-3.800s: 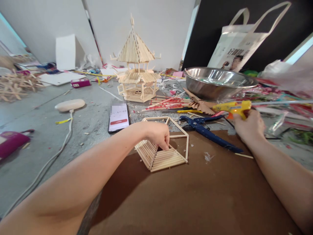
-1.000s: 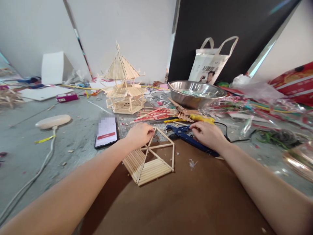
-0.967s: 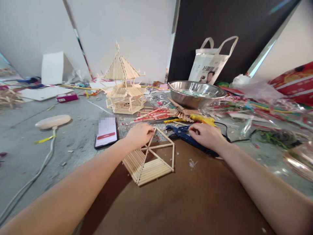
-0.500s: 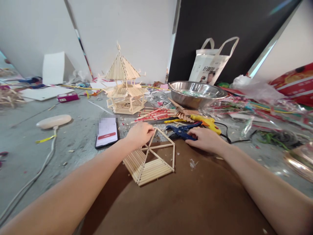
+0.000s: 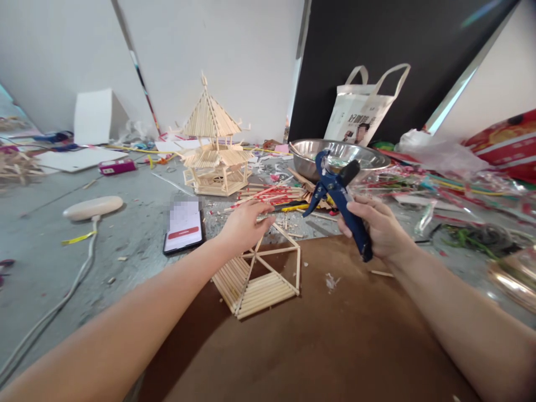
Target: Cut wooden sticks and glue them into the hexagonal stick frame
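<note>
My right hand (image 5: pixel 379 226) is wrapped round the handle of a dark blue hand cutter (image 5: pixel 341 201), raised above the brown sheet with its hooked jaw upward. My left hand (image 5: pixel 247 226) is at the far left edge of a flat stick frame (image 5: pixel 268 290), thumb and fingers a little apart; I see nothing between them. The many-sided frame is made of pale round wooden sticks; two of its wedges are filled with sticks side by side, others are bare. Just beyond the left fingers lies a yellow-and-black tool (image 5: pixel 295 206), partly hidden.
Behind stands a stick pagoda model (image 5: pixel 213 151), beside red-and-white sticks (image 5: pixel 268 195) and a steel bowl (image 5: pixel 301 162). On the left lie a phone (image 5: pixel 183 229) and a white corded device (image 5: pixel 92 208). Plastic wrappings (image 5: pixel 439 151) and a tote bag (image 5: pixel 355 111) are at right.
My right hand has picked up the blue cutter from the surface and tilted it upright. My left hand has shifted slightly right and away, its fingers loosening from their pinch at the frame.
</note>
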`<state>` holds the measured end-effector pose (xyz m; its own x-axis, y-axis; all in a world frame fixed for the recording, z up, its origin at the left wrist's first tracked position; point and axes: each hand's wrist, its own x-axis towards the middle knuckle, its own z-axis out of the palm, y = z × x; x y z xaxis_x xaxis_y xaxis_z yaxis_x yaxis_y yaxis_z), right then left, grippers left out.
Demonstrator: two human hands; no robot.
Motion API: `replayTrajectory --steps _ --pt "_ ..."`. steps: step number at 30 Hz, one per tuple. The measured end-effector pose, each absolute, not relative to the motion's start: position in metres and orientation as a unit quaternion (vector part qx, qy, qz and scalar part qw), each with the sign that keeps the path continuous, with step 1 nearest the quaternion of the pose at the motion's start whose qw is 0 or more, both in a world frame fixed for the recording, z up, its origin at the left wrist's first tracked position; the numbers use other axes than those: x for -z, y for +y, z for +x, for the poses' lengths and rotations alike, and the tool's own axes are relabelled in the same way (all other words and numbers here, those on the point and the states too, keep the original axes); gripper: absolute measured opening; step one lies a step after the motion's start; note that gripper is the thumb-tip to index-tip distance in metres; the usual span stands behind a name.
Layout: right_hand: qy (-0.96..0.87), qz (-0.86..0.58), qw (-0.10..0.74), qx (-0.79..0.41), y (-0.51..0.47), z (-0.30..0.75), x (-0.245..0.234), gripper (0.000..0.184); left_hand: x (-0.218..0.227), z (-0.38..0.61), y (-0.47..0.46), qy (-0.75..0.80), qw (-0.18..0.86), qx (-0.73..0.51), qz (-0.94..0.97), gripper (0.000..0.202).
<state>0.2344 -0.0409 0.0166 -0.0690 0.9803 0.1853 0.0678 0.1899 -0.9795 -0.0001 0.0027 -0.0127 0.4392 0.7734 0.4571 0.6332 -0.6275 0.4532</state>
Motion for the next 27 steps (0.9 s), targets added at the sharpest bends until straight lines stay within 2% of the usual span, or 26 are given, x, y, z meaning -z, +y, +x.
replayTrajectory --steps 6,10,12,17,22,24,27 --pt "-0.519 -0.334 0.540 -0.572 -0.052 0.222 -0.020 0.022 0.002 0.010 -0.012 0.341 0.149 -0.390 0.843 0.044" --pt "-0.488 -0.290 0.521 -0.638 -0.059 0.213 -0.018 0.025 -0.006 0.015 -0.025 0.320 0.330 -0.314 0.831 0.036" --pt "-0.479 -0.298 0.505 -0.653 -0.059 0.209 -0.015 0.026 -0.008 0.016 -0.029 0.333 0.384 -0.277 0.815 0.036" --pt "-0.476 -0.400 0.531 -0.576 -0.046 0.206 -0.006 0.026 -0.003 0.016 -0.024 0.414 0.308 -0.321 0.794 0.036" --pt "-0.494 -0.451 0.561 -0.488 -0.039 0.209 -0.002 0.023 0.000 0.016 -0.020 0.443 0.275 -0.297 0.800 0.035" --pt "-0.498 -0.458 0.566 -0.471 -0.037 0.212 -0.002 0.024 -0.002 0.017 -0.021 0.435 0.289 -0.300 0.798 0.034" --pt "-0.521 -0.488 0.572 -0.403 -0.029 0.222 0.004 0.033 -0.004 0.017 -0.024 0.426 0.360 -0.339 0.758 0.033"
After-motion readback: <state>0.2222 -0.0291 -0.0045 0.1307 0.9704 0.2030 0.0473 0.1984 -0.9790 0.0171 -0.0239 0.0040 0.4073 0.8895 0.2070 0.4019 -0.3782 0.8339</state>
